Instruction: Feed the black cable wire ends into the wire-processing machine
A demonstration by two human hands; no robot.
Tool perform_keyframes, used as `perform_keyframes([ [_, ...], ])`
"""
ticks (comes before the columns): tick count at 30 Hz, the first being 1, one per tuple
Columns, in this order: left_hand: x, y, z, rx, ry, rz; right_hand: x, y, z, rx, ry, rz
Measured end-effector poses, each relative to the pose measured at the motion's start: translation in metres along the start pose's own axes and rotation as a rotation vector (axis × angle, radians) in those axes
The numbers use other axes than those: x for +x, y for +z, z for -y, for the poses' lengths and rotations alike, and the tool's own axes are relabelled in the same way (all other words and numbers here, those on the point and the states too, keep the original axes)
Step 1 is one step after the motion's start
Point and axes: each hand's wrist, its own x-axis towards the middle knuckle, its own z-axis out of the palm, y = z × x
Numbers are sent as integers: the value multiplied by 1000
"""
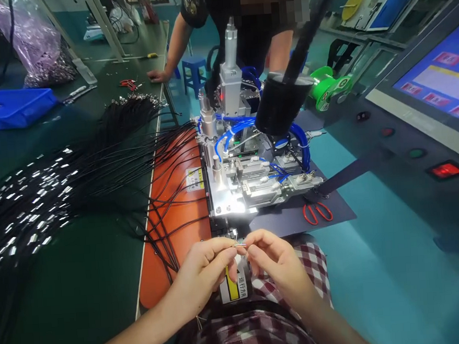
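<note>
Fingertips of my left hand (212,259) and my right hand (272,255) meet in front of my lap, both closed in a pinch. Between them shows a tiny bundle of thin wires (240,245), pale and slightly coloured; its details are too small to make out. Just beyond my fingers stands a metal bench machine (234,192) with cylinders and blue air tubes. Below my hands is a label (233,287) with a yellow stripe and printed characters. Several black cables (172,202) run from the machine's left side across an orange board (154,282).
A large heap of black cables (84,171) with shiny ends covers the dark table on the left. Red-handled scissors (318,214) lie at the machine's right. A control panel (415,127) with a screen stands at right. Another person (238,14) leans in behind the machine.
</note>
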Motion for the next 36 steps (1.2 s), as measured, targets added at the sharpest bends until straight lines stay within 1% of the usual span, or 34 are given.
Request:
perform_keyframes([
  [4, 1, 0, 1, -8, 5, 6, 6, 3, -2, 45, -12, -9],
  [10, 0, -1, 2, -8, 7, 27, 11, 1, -12, 105, -32, 9],
  [15, 0, -1, 1, 7, 5, 20, 11, 3, -12, 117, 6, 10],
  [18, 0, 0, 2, -1, -1, 17, 9, 5, -13, 64, -10, 6],
  [21, -1, 1, 4, 58, 15, -39, 4, 9, -17, -82, -116, -70],
  [24, -2, 4, 6, 212, 91, -122, -1, 13, -24, -192, -204, -139],
  [27, -3, 6, 7, 309, 178, -148, -2, 15, -26, -202, -209, -137],
  [30, -4, 9, 4, 240, 220, -169, -3, 15, -24, -222, -208, -130],
  [32, -4, 10, 1, 147, 205, -208, -3, 15, -23, -268, -229, -127],
  [34, -3, 11, -1, 52, 149, -245, -5, 16, -23, -317, -251, -128],
  [36, 0, 11, -2, -61, 52, -257, -7, 18, -24, -345, -261, -125],
])
